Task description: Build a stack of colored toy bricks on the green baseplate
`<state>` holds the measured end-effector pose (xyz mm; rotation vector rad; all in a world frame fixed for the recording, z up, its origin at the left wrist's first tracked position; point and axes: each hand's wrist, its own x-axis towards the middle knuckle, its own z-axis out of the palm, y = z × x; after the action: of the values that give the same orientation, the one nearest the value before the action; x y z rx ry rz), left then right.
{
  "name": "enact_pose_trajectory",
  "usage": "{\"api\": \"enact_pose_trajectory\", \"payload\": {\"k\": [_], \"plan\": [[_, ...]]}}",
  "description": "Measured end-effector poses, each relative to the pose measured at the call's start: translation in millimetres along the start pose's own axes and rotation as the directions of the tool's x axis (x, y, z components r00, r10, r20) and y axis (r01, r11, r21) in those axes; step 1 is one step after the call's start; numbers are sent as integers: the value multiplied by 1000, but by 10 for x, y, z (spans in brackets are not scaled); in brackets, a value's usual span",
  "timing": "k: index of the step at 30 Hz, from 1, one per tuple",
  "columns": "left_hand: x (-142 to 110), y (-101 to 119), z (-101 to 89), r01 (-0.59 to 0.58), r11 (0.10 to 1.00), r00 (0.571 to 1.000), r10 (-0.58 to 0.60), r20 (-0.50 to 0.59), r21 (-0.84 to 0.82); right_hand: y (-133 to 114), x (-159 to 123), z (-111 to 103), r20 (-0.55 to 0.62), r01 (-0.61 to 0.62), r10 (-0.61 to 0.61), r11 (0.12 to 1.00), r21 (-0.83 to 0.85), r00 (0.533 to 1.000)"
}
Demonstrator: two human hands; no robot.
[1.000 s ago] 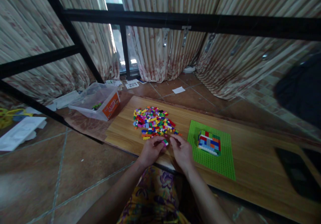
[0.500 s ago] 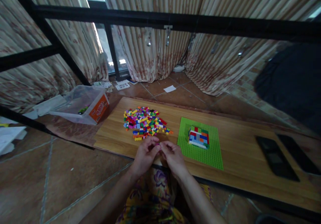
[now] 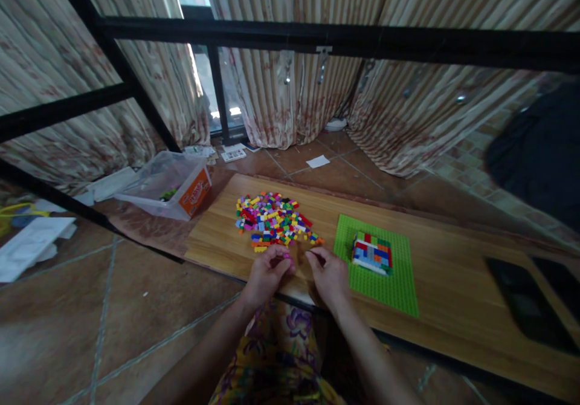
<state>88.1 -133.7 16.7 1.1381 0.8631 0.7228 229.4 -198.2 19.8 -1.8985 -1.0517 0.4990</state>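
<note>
My left hand [image 3: 270, 270] pinches a small pink toy brick [image 3: 287, 256] between thumb and fingertips, just in front of the loose brick pile [image 3: 274, 217]. A short gap to its right, my right hand [image 3: 330, 274] has thumb and forefinger pressed together; whatever lies between them is too small to make out. Beside the right hand is a green baseplate [image 3: 399, 293]. On it stands a low block of multicoloured bricks [image 3: 372, 252], with a white row along its near side.
The wooden board [image 3: 444, 260] carries the bricks and two dark flat devices [image 3: 528, 302] at the right. Left of it stands a clear plastic box [image 3: 158, 202] with an orange label. A black metal frame [image 3: 272, 33] crosses in front of curtains [image 3: 290, 103]. White paper [image 3: 318, 161] lies on the floor.
My hands have drawn apart from being together; the pink brick stays in the left one. The whole view has shifted, so the scene sits farther right.
</note>
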Motion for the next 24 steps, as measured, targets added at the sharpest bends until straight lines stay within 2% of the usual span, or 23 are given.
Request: {"api": "enact_pose_trajectory", "payload": {"k": [2,5,13,18,21,24], "plan": [[7,-26,-48,-29,999,999,30,-22,38,24,67,10,10,43,-42,992,-118,999],[10,-58,-97,-55,996,998,57,-20,66,61,118,53,2,50,-50,990,-135,999],[28,-103,-86,-110,993,994,111,-22,53,113,-43,82,-22,11,-8,992,123,1000],[-20,-39,-43,-88,994,996,89,24,-59,-14,-173,146,145,-51,-1,933,357,989],[-57,-3,-22,-65,990,998,67,6,-125,-77,-188,176,190,-102,14,880,465,982],[-78,1,-18,-39,987,999,42,18,-153,-85,-187,176,210,-140,37,854,501,977]]}}
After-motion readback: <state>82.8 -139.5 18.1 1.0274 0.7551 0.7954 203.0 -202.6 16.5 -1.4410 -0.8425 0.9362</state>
